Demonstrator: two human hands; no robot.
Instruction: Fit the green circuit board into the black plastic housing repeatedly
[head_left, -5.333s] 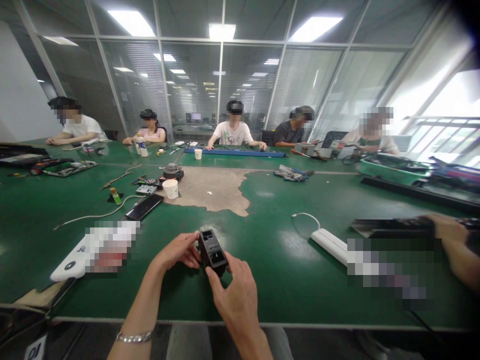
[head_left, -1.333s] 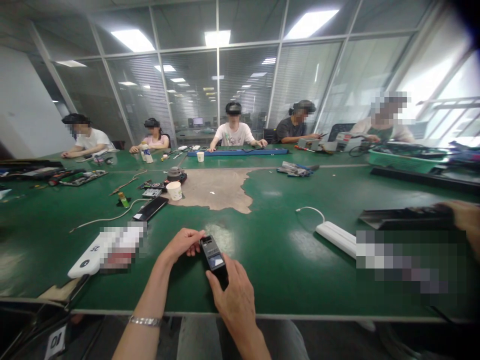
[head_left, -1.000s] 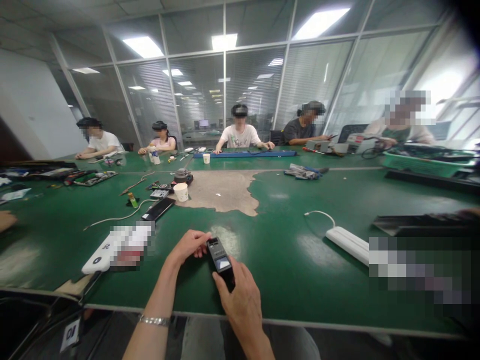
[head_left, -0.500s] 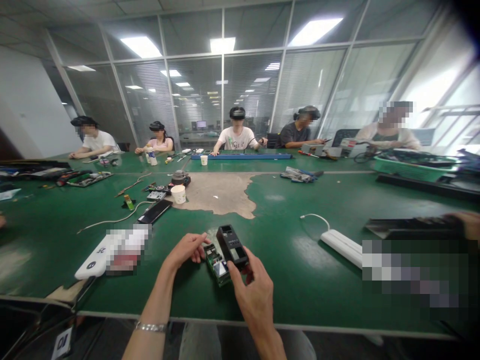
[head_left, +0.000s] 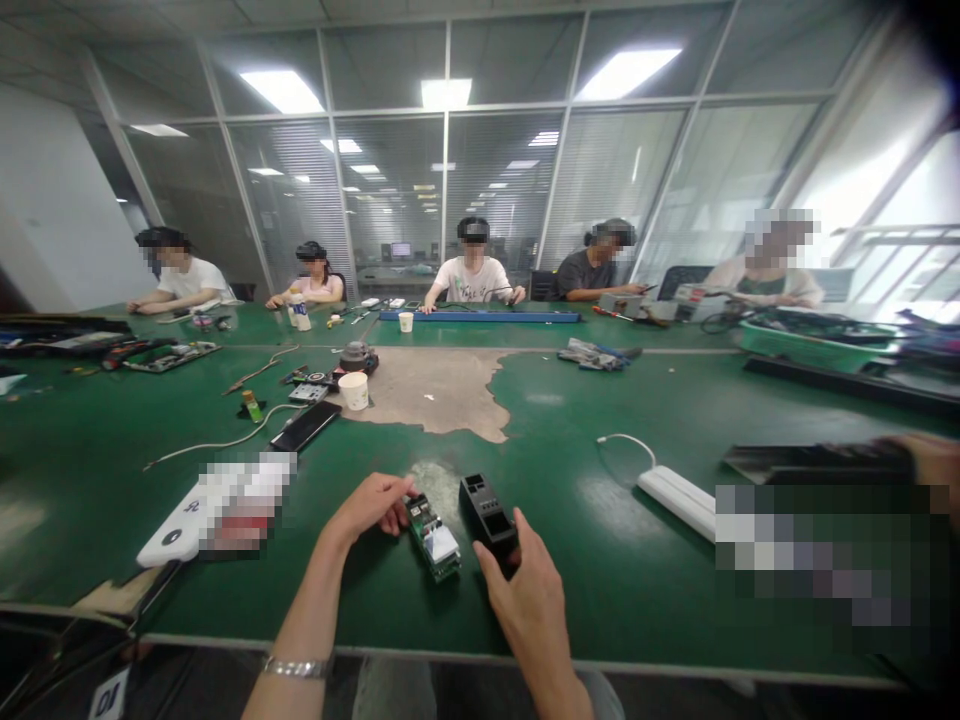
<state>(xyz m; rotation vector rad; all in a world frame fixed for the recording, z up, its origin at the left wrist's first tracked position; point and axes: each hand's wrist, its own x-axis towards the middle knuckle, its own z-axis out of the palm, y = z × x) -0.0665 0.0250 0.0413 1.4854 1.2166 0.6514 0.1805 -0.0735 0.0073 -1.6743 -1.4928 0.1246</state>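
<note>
My left hand (head_left: 375, 503) is at the far left end of a green circuit board (head_left: 433, 535), fingers curled and closed on that end. The board carries a white block on its nearer half and small parts on its farther half. In my right hand (head_left: 529, 590) is a black plastic casing (head_left: 487, 510) with rectangular openings, gripped at its near end between thumb and fingers. The casing stands apart from the board, to its right. My right fingertips are partly hidden behind the casing.
A white power bank-like device (head_left: 169, 535) and a black phone (head_left: 306, 427) lie to the left. A paper cup (head_left: 354, 391) stands beyond them. On the right are a white strip (head_left: 679, 495) and a long black part (head_left: 817, 463). Several people sit across the green table (head_left: 600, 610).
My right hand has moved the black casing to the right and toward me, away from the circuit board. More of the board now shows. My left hand stays at the board.
</note>
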